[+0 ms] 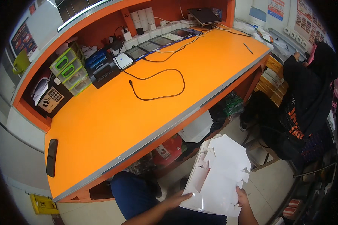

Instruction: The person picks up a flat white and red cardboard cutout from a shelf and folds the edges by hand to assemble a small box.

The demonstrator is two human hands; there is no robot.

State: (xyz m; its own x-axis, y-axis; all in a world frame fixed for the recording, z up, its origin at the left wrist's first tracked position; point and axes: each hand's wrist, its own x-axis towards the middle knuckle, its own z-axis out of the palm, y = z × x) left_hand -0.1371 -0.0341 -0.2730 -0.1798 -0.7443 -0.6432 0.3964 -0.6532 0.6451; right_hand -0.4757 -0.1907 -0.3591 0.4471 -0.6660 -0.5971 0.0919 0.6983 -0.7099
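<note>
A stack of flat, unfolded white cardboard boxes [222, 168] with cut tabs along its edges lies over my lap, beside the orange counter. My left hand [178, 199] grips its near left edge, the thumb on top. At the near right edge, my right hand [242, 197] holds the stack by its tabs. The undersides of both grips are hidden by the cardboard. On the orange countertop [101, 121] lie a looped black cable [157, 99] and, at the left end, a dark oblong object [52, 158].
A co-worker in black [307, 84] sits on a stool at the right. Several tablets [160, 41], a black printer [102, 69], green-trimmed drawers [70, 70] and a small safe [52, 99] line the counter's back. Bags and white cardboard [198, 128] fill the shelf below.
</note>
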